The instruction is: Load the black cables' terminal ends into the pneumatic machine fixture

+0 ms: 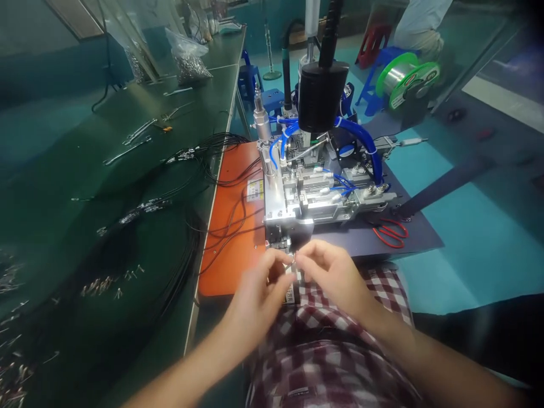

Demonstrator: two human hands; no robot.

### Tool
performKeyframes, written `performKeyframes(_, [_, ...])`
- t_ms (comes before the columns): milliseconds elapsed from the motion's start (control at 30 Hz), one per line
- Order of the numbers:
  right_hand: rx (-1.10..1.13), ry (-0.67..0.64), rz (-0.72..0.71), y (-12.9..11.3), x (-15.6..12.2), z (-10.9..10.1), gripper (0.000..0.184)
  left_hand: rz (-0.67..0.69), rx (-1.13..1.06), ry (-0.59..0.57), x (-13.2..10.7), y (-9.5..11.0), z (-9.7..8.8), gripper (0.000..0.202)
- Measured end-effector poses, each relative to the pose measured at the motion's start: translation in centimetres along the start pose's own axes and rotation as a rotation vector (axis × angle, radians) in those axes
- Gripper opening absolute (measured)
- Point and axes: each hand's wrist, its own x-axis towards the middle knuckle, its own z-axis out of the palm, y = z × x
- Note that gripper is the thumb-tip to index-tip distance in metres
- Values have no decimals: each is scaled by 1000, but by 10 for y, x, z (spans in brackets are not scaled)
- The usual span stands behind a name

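Note:
In front of the metal machine, my left hand and my right hand come together fingertip to fingertip. Each one is closed in a pinch. Between the fingertips shows a small, thin, shiny piece, too small to name, and I cannot tell which hand bears it. Just behind the fingers is the machine's front edge, where a small block with dark slots sits. Black cables run across the orange board to the left of the machine.
On the green table lie bundled black cables with metal ends, small metal pins and a bag of metal parts. Red-handled scissors lie right of the machine. A green wire spool stands behind; another person sits farther back.

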Motion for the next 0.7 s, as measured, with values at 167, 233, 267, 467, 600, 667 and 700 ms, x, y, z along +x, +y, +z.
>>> performKeyframes(167, [38,-18,66,7,5,0,20,94,82,72,17,-16,0,17])
performKeyframes(233, [50,-11,73,11,7,-2,20,103,120,70,22,-22,-7,17])
performKeyframes(267, [48,1,69,13,8,-3,20,106,129,76,24,-23,-10,16])
performKeyframes(467, [-2,51,70,14,14,-6,19,80,46,58,30,-26,-9,15])
performKeyframes(600, [9,24,85,14,18,-2,16,44,-11,8,27,-29,-5,16])
performKeyframes(667, [15,4,76,16,19,1,13,17,-22,0,26,-29,-6,17])
performKeyframes(700, [16,-5,65,17,20,2,12,1,-29,-8,25,-28,-7,18])
